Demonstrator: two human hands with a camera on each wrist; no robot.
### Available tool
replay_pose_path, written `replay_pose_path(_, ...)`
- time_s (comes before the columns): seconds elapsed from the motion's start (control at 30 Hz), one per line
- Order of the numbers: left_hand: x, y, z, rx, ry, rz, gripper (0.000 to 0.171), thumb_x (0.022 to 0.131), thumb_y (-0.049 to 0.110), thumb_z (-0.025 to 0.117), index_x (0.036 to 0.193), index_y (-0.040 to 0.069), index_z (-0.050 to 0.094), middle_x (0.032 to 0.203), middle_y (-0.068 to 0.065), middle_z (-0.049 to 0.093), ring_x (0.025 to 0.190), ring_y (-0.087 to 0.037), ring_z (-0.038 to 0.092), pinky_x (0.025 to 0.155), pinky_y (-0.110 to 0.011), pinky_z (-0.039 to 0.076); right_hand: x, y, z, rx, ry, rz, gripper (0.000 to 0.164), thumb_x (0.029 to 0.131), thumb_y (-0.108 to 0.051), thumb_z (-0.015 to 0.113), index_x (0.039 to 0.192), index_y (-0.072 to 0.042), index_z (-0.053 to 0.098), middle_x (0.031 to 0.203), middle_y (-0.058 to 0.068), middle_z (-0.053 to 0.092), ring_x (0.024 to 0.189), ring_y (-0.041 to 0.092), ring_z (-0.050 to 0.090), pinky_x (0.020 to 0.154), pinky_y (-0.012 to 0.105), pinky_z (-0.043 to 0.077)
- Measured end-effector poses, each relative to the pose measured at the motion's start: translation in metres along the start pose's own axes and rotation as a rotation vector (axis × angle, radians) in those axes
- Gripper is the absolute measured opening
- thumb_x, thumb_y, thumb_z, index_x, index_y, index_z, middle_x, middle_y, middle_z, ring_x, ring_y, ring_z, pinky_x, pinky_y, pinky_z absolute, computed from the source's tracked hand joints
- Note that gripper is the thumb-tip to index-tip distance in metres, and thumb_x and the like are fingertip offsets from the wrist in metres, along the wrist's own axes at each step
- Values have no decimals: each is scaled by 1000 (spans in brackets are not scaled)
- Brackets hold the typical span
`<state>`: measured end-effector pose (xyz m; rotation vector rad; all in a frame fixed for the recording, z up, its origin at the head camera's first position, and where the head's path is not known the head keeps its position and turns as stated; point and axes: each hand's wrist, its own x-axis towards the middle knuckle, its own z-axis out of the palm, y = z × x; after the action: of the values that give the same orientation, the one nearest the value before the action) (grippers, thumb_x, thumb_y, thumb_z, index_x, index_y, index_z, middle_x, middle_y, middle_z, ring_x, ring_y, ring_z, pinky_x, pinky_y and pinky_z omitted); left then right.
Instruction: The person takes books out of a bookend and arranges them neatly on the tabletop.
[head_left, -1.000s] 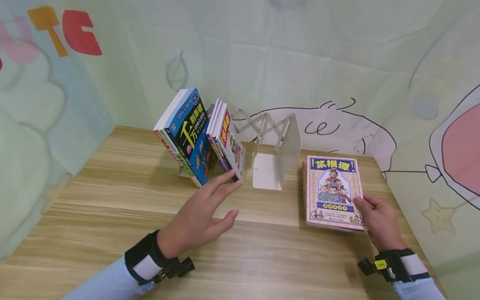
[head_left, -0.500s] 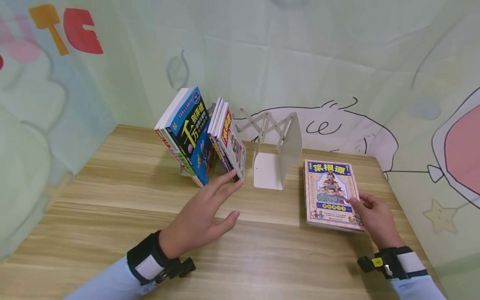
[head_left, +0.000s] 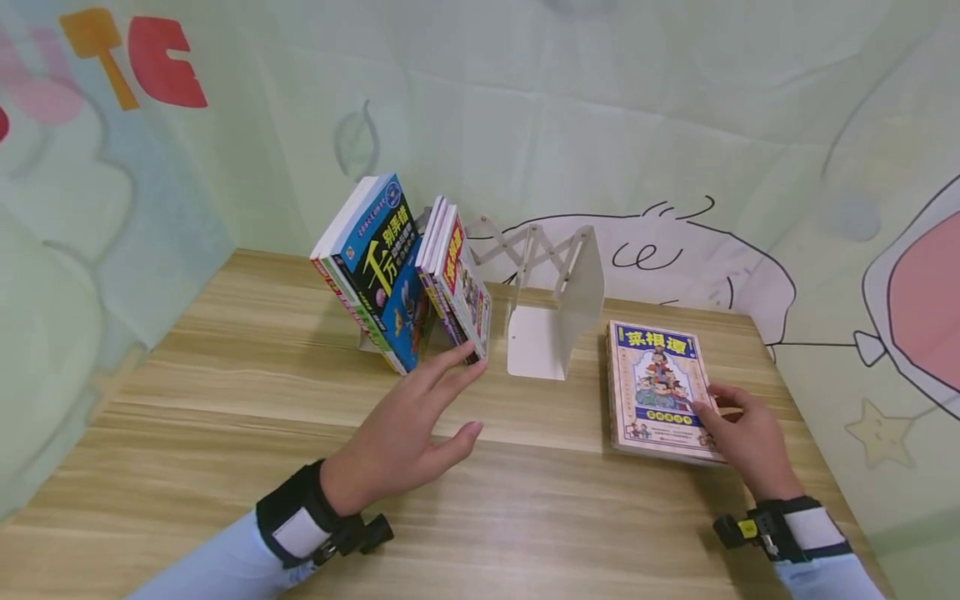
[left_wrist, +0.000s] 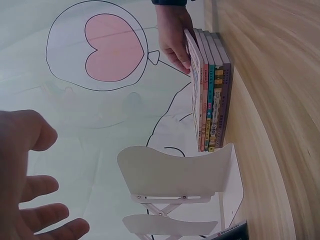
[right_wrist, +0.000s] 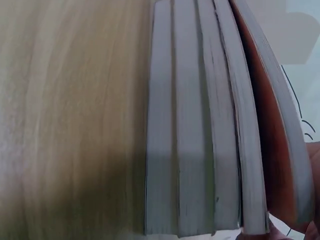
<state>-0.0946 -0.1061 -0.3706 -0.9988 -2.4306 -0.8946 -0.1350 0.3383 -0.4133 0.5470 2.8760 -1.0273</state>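
Observation:
My right hand (head_left: 750,442) pinches the right edge of the top comic book (head_left: 660,375), which has a pink cover with cartoon figures. In the right wrist view that edge of the top book (right_wrist: 287,115) is raised, with a dark gap above the stacked books (right_wrist: 195,150) beneath. The left wrist view shows the stack's coloured spines (left_wrist: 212,100). My left hand (head_left: 397,437) is held with its fingers extended, fingertips right at the lower edge of the thin books (head_left: 467,287) that lean in the bookshelf.
The white expandable bookshelf (head_left: 581,292) stands at the back, its right section holding no books. Larger books (head_left: 386,275) lean at its left. Wooden tabletop (head_left: 510,517) lies in front, and a printed cloth backdrop (head_left: 480,125) rises behind.
My right hand has shifted slightly left, and the right edge of the top book has come up and left with it. My left hand has stayed in nearly the same place.

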Motion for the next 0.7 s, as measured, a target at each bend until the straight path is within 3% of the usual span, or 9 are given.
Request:
replay_pose_path(0.2,0,0,1,0,-14,-15,64,95,34,65,151,11,45,159,-11,36,141,-32,43,109,-54,44,-5,-2,-2,-74,-7,-96,60,97,-44,63,136,1,56,129,26,54,100,34,55,68,28,45)
replay_pose_path(0.4,0,0,2,3,-22,-26,63,95,33,64,151,12,45,159,-12,38,139,-33,45,107,-55,45,-9,-2,-3,-87,10,-121,60,98,-43,60,137,2,55,130,26,53,100,35,55,66,29,45)
replay_pose_path(0.53,0,0,2,2,-22,-24,64,94,32,65,152,12,44,159,-12,38,139,-33,46,107,-55,45,-14,-6,-4,-60,65,-193,62,100,-44,56,141,2,51,134,27,52,113,40,52,78,43,50)
replay_pose_path(0.7,0,-1,3,4,-25,-23,66,94,33,65,153,12,43,160,-11,36,139,-33,45,107,-55,45,-26,-22,-2,-35,70,-406,59,100,-37,60,143,2,49,140,27,50,121,44,50,94,62,46)
